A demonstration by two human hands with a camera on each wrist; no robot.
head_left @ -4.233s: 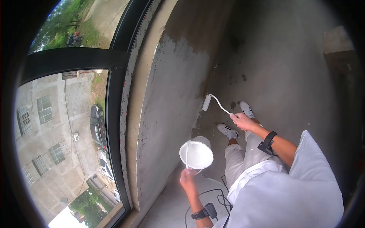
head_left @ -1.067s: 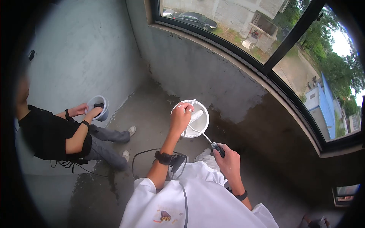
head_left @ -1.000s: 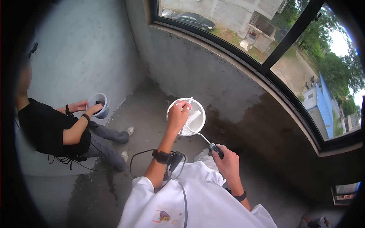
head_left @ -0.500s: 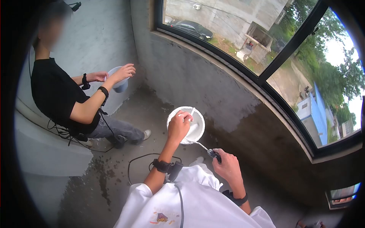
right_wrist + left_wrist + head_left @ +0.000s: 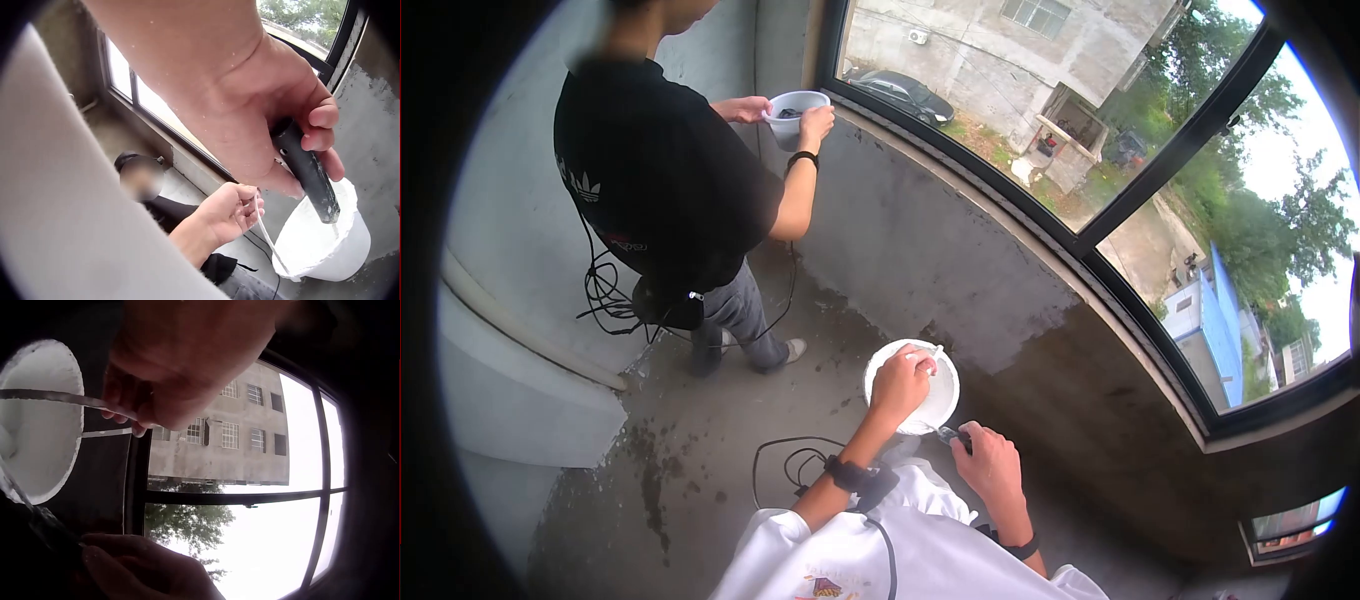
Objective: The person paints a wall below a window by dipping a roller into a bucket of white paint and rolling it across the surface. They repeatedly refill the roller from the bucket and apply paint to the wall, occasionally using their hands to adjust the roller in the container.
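Note:
My left hand (image 5: 903, 383) grips the bail handle of a white bucket (image 5: 948, 392) and holds it up in front of the body. White paint coats the bucket's inside and rim, seen also in the left wrist view. In my right hand (image 5: 992, 468) is the black handle (image 5: 307, 170) of a paint roller, its fingers curled round the grip. The roller's white wire frame runs over the rim, and part of the roller head (image 5: 7, 441) shows inside the bucket in the left wrist view. In the head view the left hand covers part of the bucket's opening.
Another person in a black shirt (image 5: 662, 165) stands at the left, holding a light pail (image 5: 790, 133) by the window (image 5: 1000, 130). Below the window runs a grey wall (image 5: 870, 225) with a darker damp area. A black cable (image 5: 765, 465) loops near my left forearm.
The roller has gone from beside the wall into the bucket, its handle now closer to the rim. The other person has moved from the left toward the window. My view has turned.

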